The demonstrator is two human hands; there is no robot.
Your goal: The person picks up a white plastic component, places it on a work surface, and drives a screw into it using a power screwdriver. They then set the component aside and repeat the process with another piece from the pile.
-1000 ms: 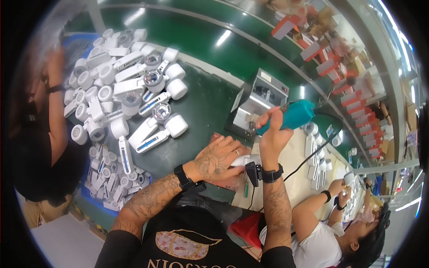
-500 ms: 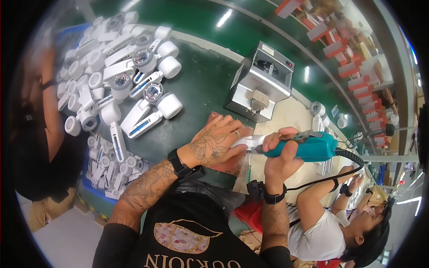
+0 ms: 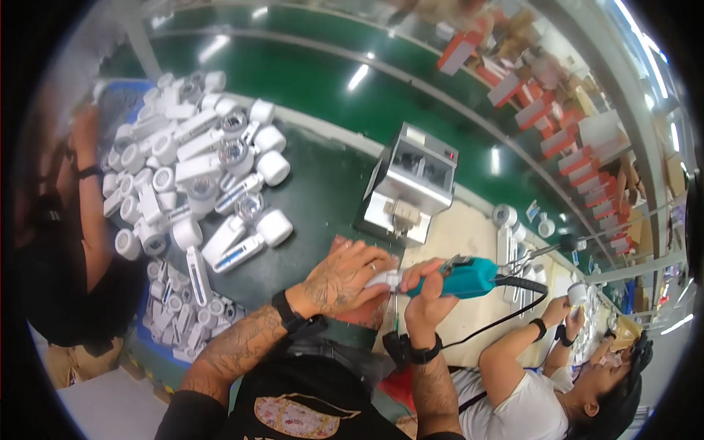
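Observation:
My left hand point(image 3: 339, 280), tattooed and with a ring, presses down on a white plastic piece point(image 3: 381, 280) over a reddish-brown work pad point(image 3: 367, 314). Its fingers close around the piece and hide most of it. A teal electric screwdriver point(image 3: 469, 278) lies almost level in my right hand point(image 3: 427, 299), fingers wrapped round its front end. The screwdriver's tip points left and meets the white piece beside my left fingers; the exact contact spot is hidden.
A silver screw-feeder machine point(image 3: 414, 183) stands beyond my hands. White fan-like devices point(image 3: 235, 158) are heaped at left, smaller white parts point(image 3: 183, 308) below them. A black cord point(image 3: 535, 284) trails from the screwdriver. Co-workers sit at left point(image 3: 81, 271) and right point(image 3: 513, 385).
The view has tilted, so the bench sits lower in the picture. My hands keep the same grips on piece and screwdriver. The right co-worker's hands now show a white round part.

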